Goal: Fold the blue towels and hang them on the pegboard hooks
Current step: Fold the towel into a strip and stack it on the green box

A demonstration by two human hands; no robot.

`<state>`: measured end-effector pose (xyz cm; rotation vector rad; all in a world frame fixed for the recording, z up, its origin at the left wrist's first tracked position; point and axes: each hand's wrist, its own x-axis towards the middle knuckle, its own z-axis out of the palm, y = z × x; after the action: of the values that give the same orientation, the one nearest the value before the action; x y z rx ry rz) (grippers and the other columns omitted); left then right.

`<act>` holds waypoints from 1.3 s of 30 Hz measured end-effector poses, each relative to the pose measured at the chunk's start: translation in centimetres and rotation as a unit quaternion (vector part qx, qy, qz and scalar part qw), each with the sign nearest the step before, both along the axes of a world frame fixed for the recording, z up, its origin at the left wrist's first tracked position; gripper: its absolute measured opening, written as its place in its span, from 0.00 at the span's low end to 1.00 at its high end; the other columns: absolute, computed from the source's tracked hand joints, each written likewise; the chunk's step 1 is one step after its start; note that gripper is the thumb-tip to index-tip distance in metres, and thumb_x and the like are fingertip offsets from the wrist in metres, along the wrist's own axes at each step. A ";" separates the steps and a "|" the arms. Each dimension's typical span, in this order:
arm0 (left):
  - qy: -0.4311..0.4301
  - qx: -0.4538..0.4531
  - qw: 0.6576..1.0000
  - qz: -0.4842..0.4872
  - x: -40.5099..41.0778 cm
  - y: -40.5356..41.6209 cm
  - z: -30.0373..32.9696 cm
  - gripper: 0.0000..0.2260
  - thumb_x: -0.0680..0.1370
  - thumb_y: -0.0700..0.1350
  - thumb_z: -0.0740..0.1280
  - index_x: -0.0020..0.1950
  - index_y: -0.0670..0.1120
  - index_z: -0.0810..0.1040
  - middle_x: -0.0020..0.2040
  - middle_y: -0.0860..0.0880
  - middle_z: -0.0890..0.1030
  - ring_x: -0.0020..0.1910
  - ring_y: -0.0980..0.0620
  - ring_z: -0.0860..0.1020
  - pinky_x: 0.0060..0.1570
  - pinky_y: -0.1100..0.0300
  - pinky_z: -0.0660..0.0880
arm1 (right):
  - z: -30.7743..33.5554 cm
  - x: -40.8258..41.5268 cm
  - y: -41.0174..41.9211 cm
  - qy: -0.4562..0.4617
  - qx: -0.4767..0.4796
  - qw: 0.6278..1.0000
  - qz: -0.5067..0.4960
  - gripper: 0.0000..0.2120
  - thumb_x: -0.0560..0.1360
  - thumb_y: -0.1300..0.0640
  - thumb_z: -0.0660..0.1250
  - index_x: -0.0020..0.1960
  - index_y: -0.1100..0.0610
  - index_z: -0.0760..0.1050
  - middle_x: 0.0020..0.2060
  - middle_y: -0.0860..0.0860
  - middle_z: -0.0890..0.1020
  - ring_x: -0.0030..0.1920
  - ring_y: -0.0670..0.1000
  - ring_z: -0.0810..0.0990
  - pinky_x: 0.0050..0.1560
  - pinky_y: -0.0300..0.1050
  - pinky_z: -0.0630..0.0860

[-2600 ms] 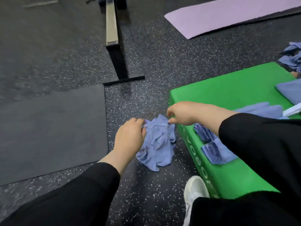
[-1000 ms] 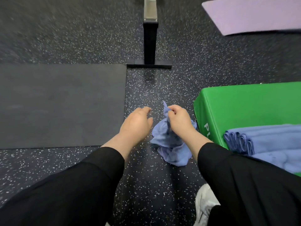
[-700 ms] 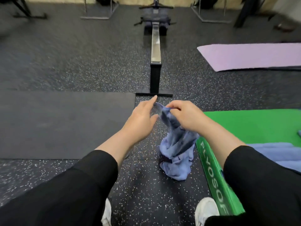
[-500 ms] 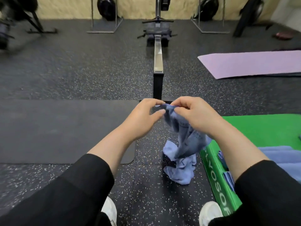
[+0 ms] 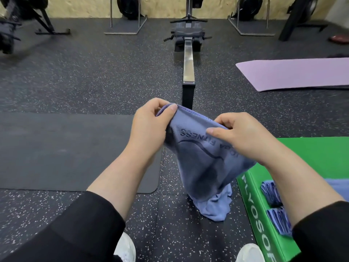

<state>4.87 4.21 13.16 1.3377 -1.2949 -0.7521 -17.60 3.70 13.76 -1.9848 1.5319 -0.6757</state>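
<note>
A blue towel (image 5: 204,167) with dark printed lettering hangs between my hands, its lower end bunched on the speckled floor. My left hand (image 5: 149,125) pinches the towel's top edge at its left corner. My right hand (image 5: 238,135) pinches the same edge further right, thumb on the front. Folded blue towels (image 5: 272,191) lie on the green foam box (image 5: 311,152) at the lower right, partly hidden by my right arm. No pegboard is in view.
A rowing machine rail (image 5: 188,67) runs away from me straight ahead. A dark mat (image 5: 66,148) lies on the left, a purple mat (image 5: 294,72) at the right. Exercise machines (image 5: 128,8) line the far wall. My white shoes (image 5: 126,248) show at the bottom.
The towel has come up off the floor and my hands have moved apart along its top edge, spreading it so the lettering shows. The view has tilted up from the floor toward the room.
</note>
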 end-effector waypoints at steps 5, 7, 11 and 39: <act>0.001 0.051 0.994 -0.093 -1.6 0.2 0.3 0.05 0.77 0.44 0.73 0.41 0.46 0.84 0.37 0.52 0.85 0.36 0.59 0.78 0.39 0.62 0.75 | -0.9 1.8 -0.6 -0.114 0.040 0.990 0.068 0.17 0.71 0.53 0.78 0.58 0.48 0.79 0.49 0.44 0.85 0.51 0.43 0.83 0.57 0.44 0.78; 0.006 0.063 0.991 -0.117 -2.2 0.1 0.2 0.05 0.76 0.44 0.74 0.42 0.46 0.85 0.37 0.50 0.85 0.36 0.58 0.78 0.39 0.61 0.76 | -1.4 2.6 -0.8 -0.129 0.048 0.986 0.092 0.15 0.73 0.55 0.76 0.58 0.52 0.80 0.47 0.45 0.86 0.48 0.44 0.83 0.54 0.45 0.78; 0.009 0.070 0.993 -0.094 -1.7 -0.6 -0.4 0.09 0.75 0.50 0.75 0.38 0.47 0.81 0.33 0.53 0.80 0.34 0.57 0.75 0.37 0.59 0.71 | -1.7 3.0 -0.9 -0.097 0.006 0.994 0.048 0.13 0.78 0.56 0.70 0.38 0.61 0.74 0.29 0.45 0.71 0.32 0.43 0.66 0.35 0.46 0.63; -0.003 0.148 0.976 -0.159 -1.8 0.8 -1.8 0.05 0.80 0.42 0.70 0.45 0.44 0.84 0.38 0.43 0.84 0.34 0.53 0.75 0.38 0.56 0.72 | -0.3 0.4 -1.4 -0.071 -0.041 0.996 -0.018 0.08 0.81 0.55 0.65 0.58 0.50 0.81 0.50 0.43 0.84 0.47 0.32 0.77 0.51 0.26 0.70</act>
<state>3.06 5.02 11.38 1.3794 -1.4623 -1.2029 -17.23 2.33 13.41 -1.9283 1.4801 -0.8884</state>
